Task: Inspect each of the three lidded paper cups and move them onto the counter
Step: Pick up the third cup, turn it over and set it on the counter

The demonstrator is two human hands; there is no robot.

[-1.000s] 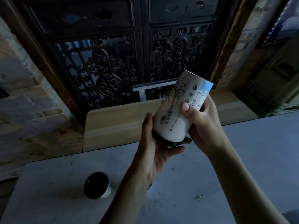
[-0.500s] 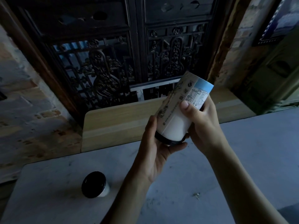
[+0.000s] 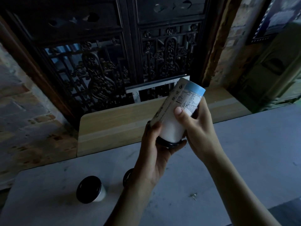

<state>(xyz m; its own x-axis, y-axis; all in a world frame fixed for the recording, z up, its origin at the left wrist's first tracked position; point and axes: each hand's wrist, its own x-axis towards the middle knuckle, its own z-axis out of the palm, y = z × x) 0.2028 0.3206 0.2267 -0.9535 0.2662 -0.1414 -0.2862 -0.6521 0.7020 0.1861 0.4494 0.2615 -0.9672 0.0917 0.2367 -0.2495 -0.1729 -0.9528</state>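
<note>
A white paper cup (image 3: pixel 174 118) with line drawings, a blue band and a black lid is held tilted in the air, lid end toward me and base pointing up and away. My left hand (image 3: pixel 156 150) cups the lid end from below. My right hand (image 3: pixel 195 128) grips the cup's side, thumb on its front. A second lidded cup (image 3: pixel 90 190) stands upright on the grey counter (image 3: pixel 244 152) at the lower left. The black lid of a third cup (image 3: pixel 127 176) peeks out beside my left wrist, mostly hidden.
A light wooden shelf (image 3: pixel 114 128) runs along the far edge of the counter. Behind it stands a dark carved wooden screen (image 3: pixel 105 70), with brick wall (image 3: pixel 19 111) to the left. A metal bracket (image 3: pixel 146 88) sits at the screen's base.
The cup has turned in my hands, so a different part of its printed side faces me. The third cup's lid has come into sight beside my left wrist.
</note>
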